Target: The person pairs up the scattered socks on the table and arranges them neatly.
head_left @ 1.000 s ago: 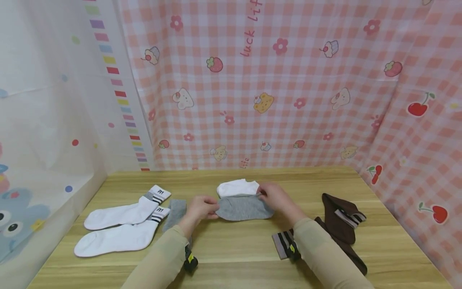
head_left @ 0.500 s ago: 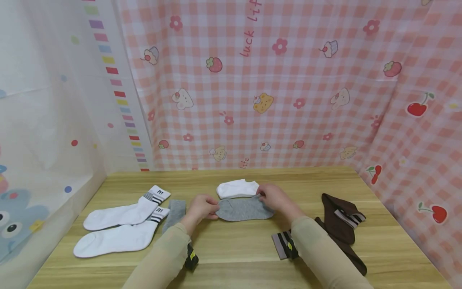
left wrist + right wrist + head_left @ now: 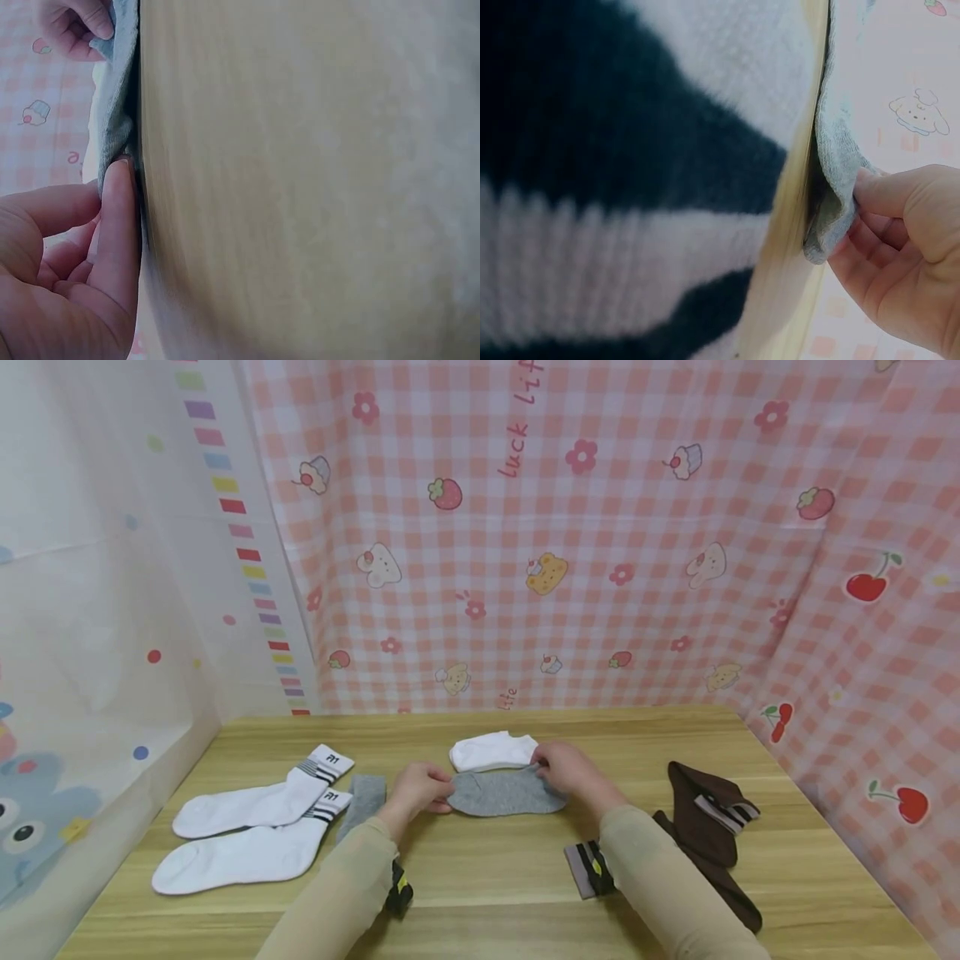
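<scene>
A grey ankle sock [image 3: 506,793] lies flat across the middle of the table, just in front of a white low-cut sock [image 3: 491,751]. My left hand [image 3: 420,789] pinches its left end between thumb and fingers, also plain in the left wrist view, where the grey sock [image 3: 116,112] runs up from the fingertips. At the upper right corner of the sock, my right hand [image 3: 566,768] pinches the fabric. In the right wrist view the sock's edge [image 3: 838,165] sags a little below the thumb of the right hand [image 3: 907,247].
Two white crew socks [image 3: 240,856] with black stripes lie at the left. Another grey sock [image 3: 367,802] is partly hidden by the left forearm. Brown socks [image 3: 708,818] with striped cuffs [image 3: 581,870] lie at the right, partly under the right forearm. A checked curtain [image 3: 555,527] hangs behind the table.
Both hands keep their pinch on the grey sock. Its near edge has shifted very slightly away from me; the other socks lie where they were.
</scene>
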{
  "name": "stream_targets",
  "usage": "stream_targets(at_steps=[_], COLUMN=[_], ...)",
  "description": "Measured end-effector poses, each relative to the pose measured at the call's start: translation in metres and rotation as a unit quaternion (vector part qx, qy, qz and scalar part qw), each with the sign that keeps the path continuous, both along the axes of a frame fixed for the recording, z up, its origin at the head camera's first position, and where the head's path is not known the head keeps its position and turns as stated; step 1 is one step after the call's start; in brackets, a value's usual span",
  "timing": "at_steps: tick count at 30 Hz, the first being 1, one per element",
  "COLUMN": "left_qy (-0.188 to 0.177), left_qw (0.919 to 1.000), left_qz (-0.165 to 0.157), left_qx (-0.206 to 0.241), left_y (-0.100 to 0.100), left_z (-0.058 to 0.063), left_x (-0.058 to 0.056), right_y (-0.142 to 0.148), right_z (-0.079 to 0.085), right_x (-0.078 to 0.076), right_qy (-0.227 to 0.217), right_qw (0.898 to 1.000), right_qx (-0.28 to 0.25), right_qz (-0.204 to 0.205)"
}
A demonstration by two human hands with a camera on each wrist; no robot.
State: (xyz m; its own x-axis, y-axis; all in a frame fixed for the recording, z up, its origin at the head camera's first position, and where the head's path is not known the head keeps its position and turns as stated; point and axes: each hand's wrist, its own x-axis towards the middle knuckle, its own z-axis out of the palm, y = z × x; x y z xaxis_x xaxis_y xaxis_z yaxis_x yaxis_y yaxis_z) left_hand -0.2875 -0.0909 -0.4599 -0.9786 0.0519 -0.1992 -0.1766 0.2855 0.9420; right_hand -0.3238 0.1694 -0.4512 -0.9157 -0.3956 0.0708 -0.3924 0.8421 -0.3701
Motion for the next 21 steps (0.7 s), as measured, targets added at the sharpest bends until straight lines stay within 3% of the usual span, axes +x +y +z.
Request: stream_targets(at_steps=[10, 21], left_qy=[-0.008, 0.043], left_qw=[0.9993, 0.9865], left_qz=[-0.011, -0.037], left_qx=[-0.034, -0.154], left_y=[-0.003, -0.005], left_z=[0.002, 0.010], left_x=[-0.003, 0.001], right_y=[0.001, 0.005], right_z=[0.000, 0.000], right_x=[0.000, 0.001], right_qy=[-0.001, -0.006], right_qw=[1.000, 1.000], right_qx=[0.008, -0.005], right_qz=[0.000, -0.023])
